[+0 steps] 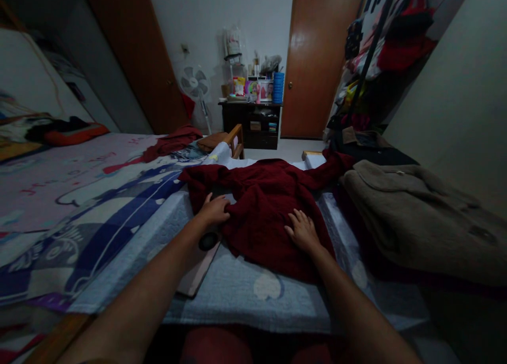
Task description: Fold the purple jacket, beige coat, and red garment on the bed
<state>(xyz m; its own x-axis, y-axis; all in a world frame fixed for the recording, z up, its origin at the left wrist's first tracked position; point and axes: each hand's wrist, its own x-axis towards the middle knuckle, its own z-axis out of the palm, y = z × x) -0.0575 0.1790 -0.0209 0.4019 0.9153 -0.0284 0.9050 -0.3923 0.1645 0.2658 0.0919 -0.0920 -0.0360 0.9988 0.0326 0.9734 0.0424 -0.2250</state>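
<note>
A dark red long-sleeved shirt (261,221) lies spread and somewhat wrinkled over the light blue bed cover in front of me, its sleeves reaching out to both sides. At the shirt's left edge, my left hand (215,211) has its fingers curled on the fabric, pinching it. My right hand (303,230) rests on the right part of the shirt, palm down with the fingers apart. Under my left forearm is a flat pale object (198,274) with a dark edge, partly covered by the arm. A round black thing (207,241) lies on it.
Folded brownish-grey clothing (428,221) is piled on the right. To the left stretches a patterned blanket (111,216) with another red garment (174,142) on it. Farther back are a white fan (195,84), a dark cabinet (251,142) and a wooden door (317,63).
</note>
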